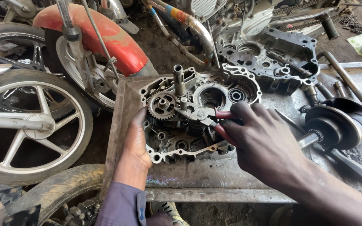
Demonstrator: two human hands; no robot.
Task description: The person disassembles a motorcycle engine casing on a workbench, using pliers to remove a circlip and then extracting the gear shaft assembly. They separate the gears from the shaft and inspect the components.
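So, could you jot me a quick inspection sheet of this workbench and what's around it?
Surface: grimy grey metal bench top, oily and scuffed.
Job's things: open grey aluminium engine case half with a toothed steel gear and an upright steel shaft; red-handled pliers, tips at the case's middle.
Clutter: second empty engine case half; dark crankshaft assembly; loose steel rods.
Hands: left hand steadies the case's left edge; right hand grips the pliers.
Cables: thin wires run over the red motorcycle mudguard.
Surroundings: spoked motorcycle wheels, dirt floor.
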